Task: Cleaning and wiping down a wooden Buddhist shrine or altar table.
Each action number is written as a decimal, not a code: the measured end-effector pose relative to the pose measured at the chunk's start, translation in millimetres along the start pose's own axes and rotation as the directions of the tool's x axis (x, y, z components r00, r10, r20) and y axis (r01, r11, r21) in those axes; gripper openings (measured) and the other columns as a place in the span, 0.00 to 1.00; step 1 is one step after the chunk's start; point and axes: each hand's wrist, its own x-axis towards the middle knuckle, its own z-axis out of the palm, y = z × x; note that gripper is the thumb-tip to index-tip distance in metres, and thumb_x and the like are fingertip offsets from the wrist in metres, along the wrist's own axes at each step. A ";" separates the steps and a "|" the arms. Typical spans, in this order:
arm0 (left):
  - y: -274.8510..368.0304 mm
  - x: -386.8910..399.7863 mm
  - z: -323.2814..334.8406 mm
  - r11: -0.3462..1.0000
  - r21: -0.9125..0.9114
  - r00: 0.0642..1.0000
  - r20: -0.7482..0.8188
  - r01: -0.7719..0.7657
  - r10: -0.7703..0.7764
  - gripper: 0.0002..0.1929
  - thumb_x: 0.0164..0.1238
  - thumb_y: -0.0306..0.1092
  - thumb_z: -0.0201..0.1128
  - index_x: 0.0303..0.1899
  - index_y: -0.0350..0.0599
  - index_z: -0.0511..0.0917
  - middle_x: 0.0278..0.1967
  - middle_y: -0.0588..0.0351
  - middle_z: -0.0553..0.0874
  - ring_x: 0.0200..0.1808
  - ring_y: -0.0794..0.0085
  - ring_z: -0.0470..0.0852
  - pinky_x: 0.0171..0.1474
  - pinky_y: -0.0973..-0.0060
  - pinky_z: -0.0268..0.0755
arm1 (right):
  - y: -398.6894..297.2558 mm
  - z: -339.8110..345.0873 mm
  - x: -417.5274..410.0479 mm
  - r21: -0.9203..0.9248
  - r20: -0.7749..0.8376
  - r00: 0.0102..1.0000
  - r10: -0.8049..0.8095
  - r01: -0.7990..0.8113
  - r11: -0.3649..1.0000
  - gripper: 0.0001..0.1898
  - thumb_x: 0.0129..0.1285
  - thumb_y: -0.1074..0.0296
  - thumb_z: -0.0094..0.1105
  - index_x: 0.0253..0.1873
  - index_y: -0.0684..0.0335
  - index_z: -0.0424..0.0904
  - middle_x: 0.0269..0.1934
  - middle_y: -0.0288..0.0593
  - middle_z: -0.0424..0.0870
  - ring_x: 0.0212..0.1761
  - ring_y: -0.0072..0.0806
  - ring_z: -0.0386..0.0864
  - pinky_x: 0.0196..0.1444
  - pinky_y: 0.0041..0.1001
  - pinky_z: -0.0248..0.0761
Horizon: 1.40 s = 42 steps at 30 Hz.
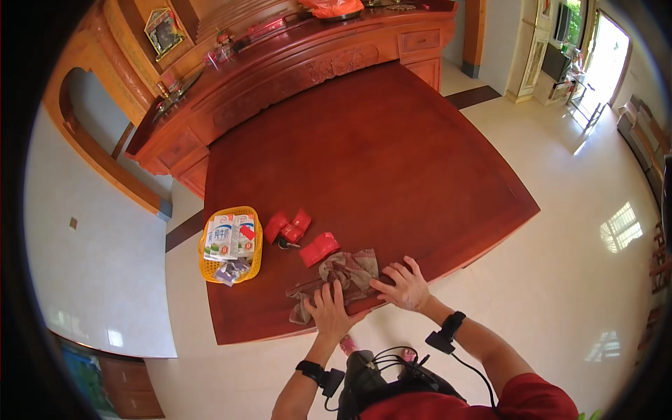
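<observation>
A crumpled brown checked cloth (349, 270) lies at the near edge of a reddish wooden table (367, 157). My left hand (331, 310) rests on the cloth's lower part with its fingers spread. At the cloth's right side, my right hand (404, 286) has its fingers apart, with fingertips by the cloth's edge. Neither hand is closed around anything. Just beyond the cloth is a red packet (319, 250). More red packets (289, 226) lie farther left, beside a dark key (287, 243).
A yellow plastic basket (257, 262) holding milk cartons (223, 239) and small wrapped items stands at the table's left edge. Behind the table runs a carved wooden altar cabinet (310, 65), bearing a red plastic bag (333, 7) and ornaments. Black cables hang near my waist.
</observation>
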 end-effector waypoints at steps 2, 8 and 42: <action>-1.8 2.4 5.0 1.000 0.018 1.000 -0.024 -0.010 0.011 0.52 0.38 0.75 0.61 0.61 0.41 0.66 0.54 0.45 0.70 0.53 0.49 0.67 0.54 0.41 0.52 | 2.5 -1.4 5.1 0.015 -0.053 0.998 -0.021 0.022 1.000 0.25 0.48 0.51 0.67 0.54 0.41 0.77 0.45 0.39 0.76 0.50 0.37 0.74 0.58 0.41 0.65; -3.9 5.5 9.4 0.994 0.068 0.988 -0.122 -0.087 0.094 0.50 0.41 0.78 0.56 0.55 0.37 0.72 0.49 0.51 0.77 0.49 0.54 0.71 0.52 0.47 0.56 | 7.4 5.8 3.7 0.030 -0.098 0.995 -0.033 0.036 0.999 0.23 0.46 0.52 0.67 0.51 0.43 0.79 0.43 0.40 0.77 0.48 0.38 0.77 0.47 0.35 0.73; -13.2 1.3 24.1 0.981 0.022 0.922 -0.339 -0.193 0.189 0.44 0.44 0.69 0.62 0.55 0.39 0.73 0.49 0.53 0.79 0.47 0.60 0.74 0.50 0.52 0.59 | -8.5 22.1 -0.2 -0.063 -0.165 0.986 -0.001 -0.009 0.998 0.15 0.54 0.57 0.63 0.48 0.46 0.79 0.42 0.39 0.75 0.47 0.36 0.74 0.47 0.34 0.69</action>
